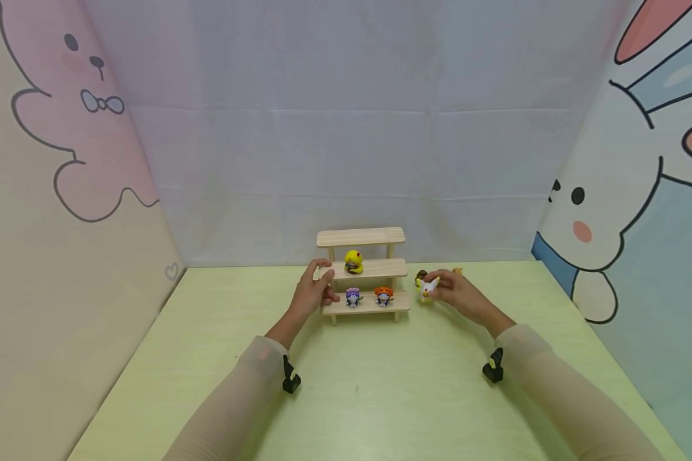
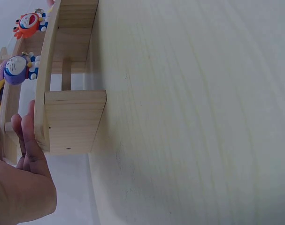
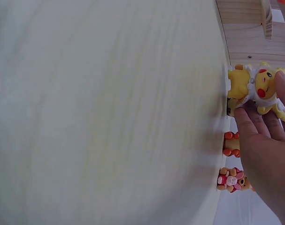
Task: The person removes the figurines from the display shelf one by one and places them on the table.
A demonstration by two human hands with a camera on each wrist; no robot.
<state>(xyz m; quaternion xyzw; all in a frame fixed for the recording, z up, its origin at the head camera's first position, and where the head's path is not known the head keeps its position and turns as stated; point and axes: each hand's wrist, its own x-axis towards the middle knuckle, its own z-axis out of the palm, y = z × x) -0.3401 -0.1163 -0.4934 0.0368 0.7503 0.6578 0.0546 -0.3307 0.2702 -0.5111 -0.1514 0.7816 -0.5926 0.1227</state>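
Observation:
A three-tier wooden display shelf (image 1: 360,237) stands at the back of the table. My left hand (image 1: 310,293) grips its left end, with fingers at the middle and bottom tiers. A yellow-haired figurine (image 1: 354,261) sits on the middle tier. On the bottom tier are a purple-hatted figurine (image 1: 353,297) and an orange-hatted figurine (image 1: 383,296). Just right of the shelf, my right hand (image 1: 466,297) holds a yellow Pikachu figurine (image 3: 262,89) in a white costume between thumb and fingers. The figurine is upright, close over the table.
Behind the right hand stand several more figurines, partly hidden: a brown-topped one (image 1: 421,275), an orange one (image 3: 231,144) and a bear in pink and red (image 3: 234,180). White fabric (image 1: 346,147) hangs behind the table (image 1: 357,390), and printed panels flank both sides.

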